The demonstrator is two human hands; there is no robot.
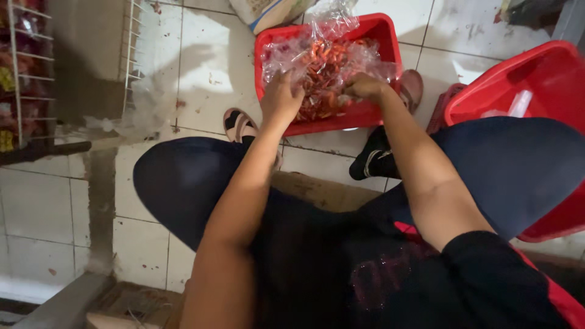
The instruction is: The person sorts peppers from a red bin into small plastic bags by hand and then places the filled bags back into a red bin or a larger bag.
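Left hand (281, 97): the arm is stretched forward and down between the knees; the hand is seen from the back, fingers curled down into the clear bag (326, 61), closed on its plastic.
Right hand (364, 86): the forearm is angled in from the right, wrist bent; the knuckles are turned up and the fingers are tucked into the bag's plastic, gripping it.
Hands together: both are set on the near side of the bag, near each other but apart.
Bag: crumpled and clear, filled with small red-orange pieces too blurred to be told; it is lying in the crate (385, 30), its top bunched upward.
Crate: red, placed on the tiled floor (213, 67) ahead of the feet.
Tub (536, 79): red, seen at the right, beside the right knee.
Rack (24, 73): white wire, at the left edge.
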